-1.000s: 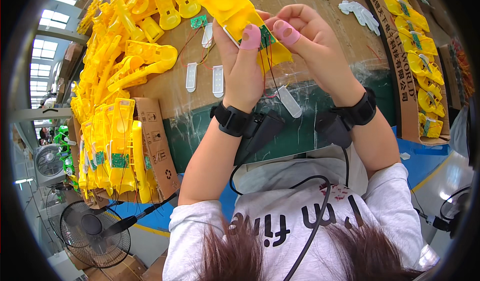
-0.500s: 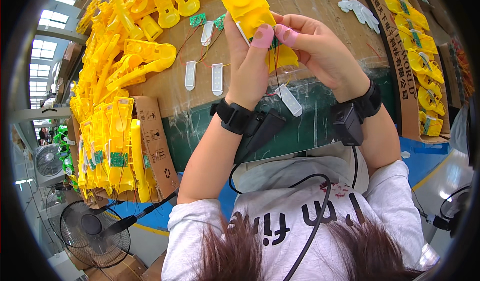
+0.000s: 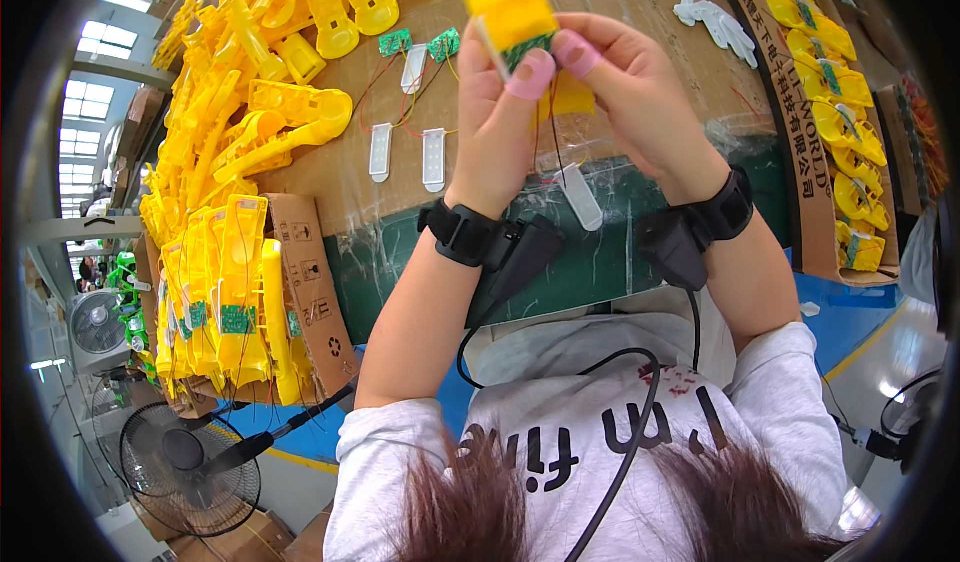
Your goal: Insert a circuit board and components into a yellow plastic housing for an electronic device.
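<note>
A yellow plastic housing [image 3: 503,2], slightly blurred, is held between my two hands over the far part of the table. My left hand [image 3: 497,127] grips it from the left, thumb in a pink finger cover beside the green circuit board [image 3: 528,50] set in it. On the right side, my right hand [image 3: 645,87] has its pink-covered thumb at the board's edge and its fingers bent behind the housing. Thin wires run down from the board toward a white light panel [image 3: 581,199] lying on the table. My thumbs hide part of the board.
Loose yellow housings [image 3: 270,127] are heaped on the left, above a carton [image 3: 305,272] of housings fitted with boards. More white light panels [image 3: 433,159] with wired boards lie left of my hands. A white glove [image 3: 716,27] and another carton [image 3: 790,112] are on the right.
The housing has tilted and shifted a little, so more of the green board shows. My right hand has moved slightly, its wrist turning; the white light panel has barely moved.
</note>
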The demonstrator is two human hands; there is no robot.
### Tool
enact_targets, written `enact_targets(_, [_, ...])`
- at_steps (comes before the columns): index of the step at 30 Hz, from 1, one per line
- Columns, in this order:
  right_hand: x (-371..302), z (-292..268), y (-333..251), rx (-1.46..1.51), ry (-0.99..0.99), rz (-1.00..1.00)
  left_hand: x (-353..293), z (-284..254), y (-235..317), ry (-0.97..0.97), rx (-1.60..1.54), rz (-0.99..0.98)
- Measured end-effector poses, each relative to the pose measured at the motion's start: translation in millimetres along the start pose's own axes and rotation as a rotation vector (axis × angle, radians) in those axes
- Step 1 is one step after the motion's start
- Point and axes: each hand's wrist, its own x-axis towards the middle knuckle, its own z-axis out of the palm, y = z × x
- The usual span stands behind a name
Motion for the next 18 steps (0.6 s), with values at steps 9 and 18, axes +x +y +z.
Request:
enact_targets(9, [2.2, -4.1, -3.4, -0.060, -0.006, -0.136, -0.1, -4.0, -7.6, -0.093, 0.081, 0.011])
enact_targets(18, [2.5, -3.0, -1.8, -0.112, -0.041, -0.206, -2.4, -0.6, -7.0, -0.035, 0.264, 0.124])
